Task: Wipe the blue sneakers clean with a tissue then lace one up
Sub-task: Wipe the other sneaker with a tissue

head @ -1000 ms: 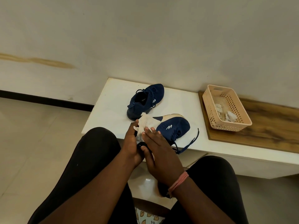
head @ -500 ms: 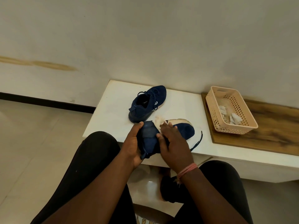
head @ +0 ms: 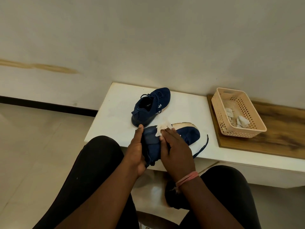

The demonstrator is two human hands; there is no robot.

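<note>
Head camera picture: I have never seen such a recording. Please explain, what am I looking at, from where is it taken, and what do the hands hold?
No machine is here. A person wears one camera on the head, looking down at their own hands and knees. The left hand grips the heel end of a blue sneaker lying on its side at the white table edge. The right hand presses a white tissue against it. A second sneaker stands behind. To the right, a beige basket holding crumpled tissues sits on a wooden board.
</note>
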